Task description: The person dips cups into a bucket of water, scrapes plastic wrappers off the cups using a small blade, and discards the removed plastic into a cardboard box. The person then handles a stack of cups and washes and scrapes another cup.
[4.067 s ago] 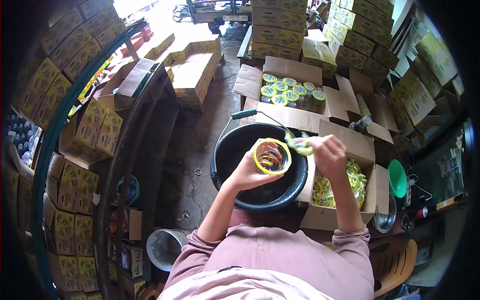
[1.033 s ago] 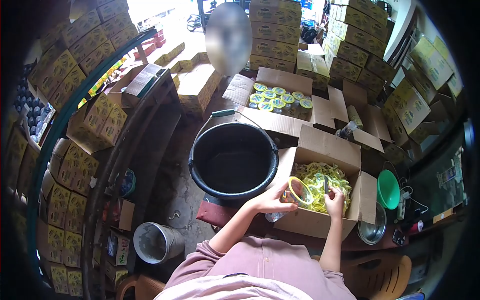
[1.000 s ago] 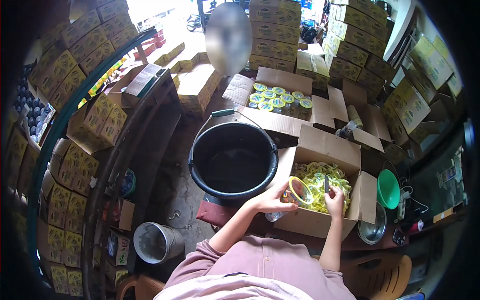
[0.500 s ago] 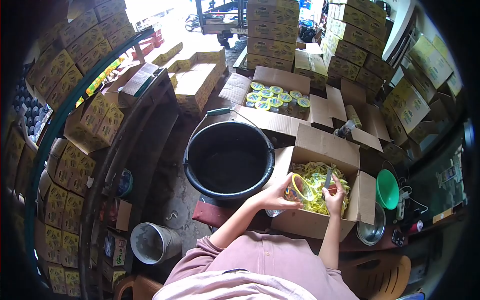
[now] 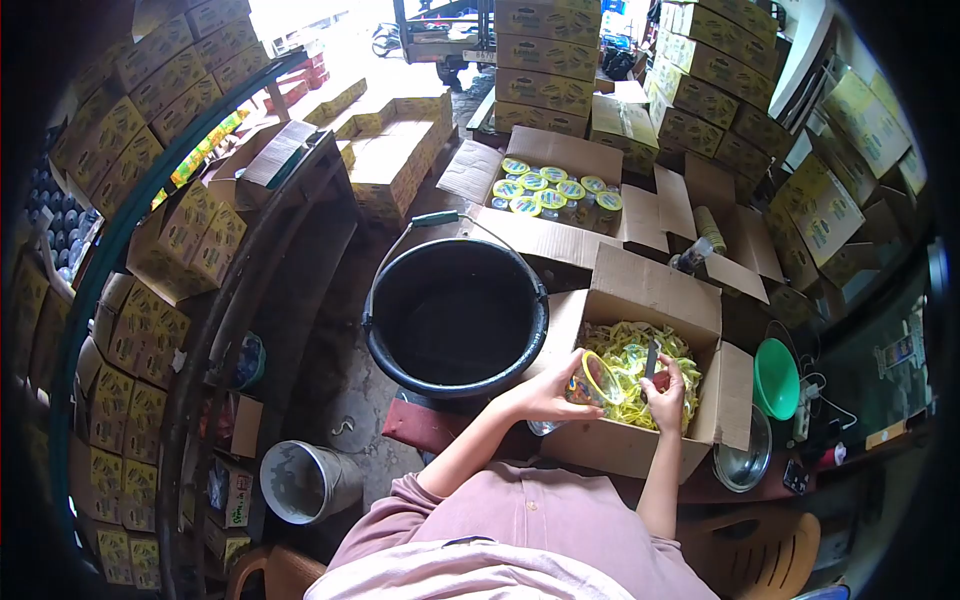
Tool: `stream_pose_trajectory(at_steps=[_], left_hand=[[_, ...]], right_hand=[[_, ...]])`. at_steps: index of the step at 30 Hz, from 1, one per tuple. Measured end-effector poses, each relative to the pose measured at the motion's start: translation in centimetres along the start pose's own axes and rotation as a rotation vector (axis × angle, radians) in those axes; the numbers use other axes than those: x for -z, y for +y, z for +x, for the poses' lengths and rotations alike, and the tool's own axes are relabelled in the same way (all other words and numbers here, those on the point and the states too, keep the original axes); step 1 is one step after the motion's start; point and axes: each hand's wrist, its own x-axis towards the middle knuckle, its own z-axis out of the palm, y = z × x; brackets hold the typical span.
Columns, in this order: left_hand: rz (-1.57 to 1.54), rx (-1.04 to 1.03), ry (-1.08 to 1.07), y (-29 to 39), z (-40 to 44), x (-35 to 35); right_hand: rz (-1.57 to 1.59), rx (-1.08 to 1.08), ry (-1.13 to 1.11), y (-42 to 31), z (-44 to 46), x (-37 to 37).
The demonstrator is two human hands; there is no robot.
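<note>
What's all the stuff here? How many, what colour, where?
clear cup: one, yellow rim, left hand
tool: one, dark, right hand
strips: many, yellow, near box
near box: one, brown, below hands
lidded cups: at least nine, yellow, far box
far box: one, brown, beyond bucket
bucket: one, black, centre
pail: one, grey, lower left
green bowl: one, green, right
metal bowl: one, silver, below green bowl
cartons: many, yellowish, stacked around
left hand: one, bare, holding cup
right hand: one, bare, holding tool
</note>
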Motion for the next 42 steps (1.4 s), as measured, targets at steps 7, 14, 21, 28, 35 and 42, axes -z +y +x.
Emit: stream_pose_trajectory(at_steps=[7, 14, 21, 28, 35, 42], left_hand=[[-0.003, -0.011, -0.008, -0.3, 0.1, -0.1], [0.027, -0.051, 0.064, -1.5, 0.3, -0.5], [-0.178, -0.04, 0.127, -0.2, 1.0, -0.7], [-0.071, -0.328, 0.363, 1.2, 2.8, -0.2], [0.296, -0.482, 0.566, 3.1, 3.1, 0.5], [0.414, -0.439, 0.602, 3.8, 2.4, 0.0]], right_hand=[[0.014, -0.009, -0.046, -3.2, -0.1, 0.3], [-0.146, -0.024, -0.04, -1.8, -0.2, 1.1], [0.013, -0.061, 0.025, -2.8, -0.1, 1.2], [0.296, 0.161, 0.168, -10.0, -0.1, -1.0], [0.07, 0.47, 0.326, -15.1, 0.0, -2.2], [0.034, 0.627, 0.352, -15.7, -1.8, -3.3]])
